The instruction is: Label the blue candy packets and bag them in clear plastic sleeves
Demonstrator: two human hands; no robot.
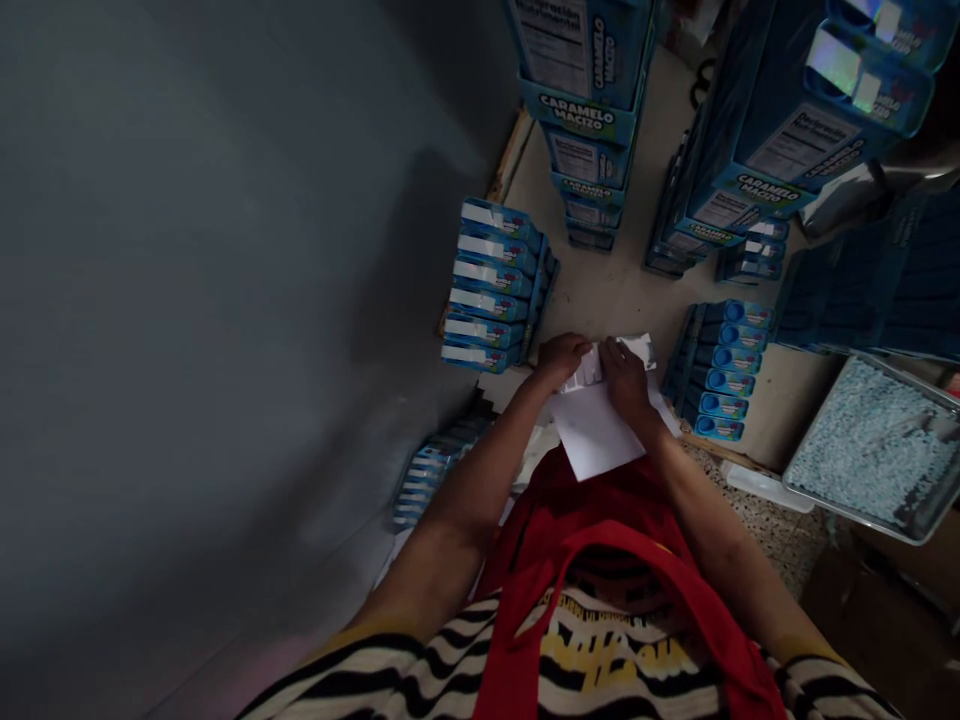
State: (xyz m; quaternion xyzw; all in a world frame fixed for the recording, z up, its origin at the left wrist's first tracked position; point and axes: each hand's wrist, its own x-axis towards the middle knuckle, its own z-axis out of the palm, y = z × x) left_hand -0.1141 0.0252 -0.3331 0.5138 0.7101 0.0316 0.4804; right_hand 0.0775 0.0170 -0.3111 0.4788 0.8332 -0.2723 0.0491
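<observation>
One shiny white strip [586, 374] lies at the near edge of the table [585, 300] in the head view, a sheet of white paper [596, 430] just below it. The left hand [561, 362] pinches the strip between thumb and fingers; the right hand [625, 380] lies over it, fingers bent, its grip impossible to tell. Blue boxes [487, 275] stand on both sides; farther right, a metal tray [851, 515] holds small pale blue pieces [870, 440].

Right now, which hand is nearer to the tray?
The right. The right hand is on the white strip, left of the tray in the picture, with a row of blue boxes between; the left hand is farther left, at the strip's left end.
</observation>
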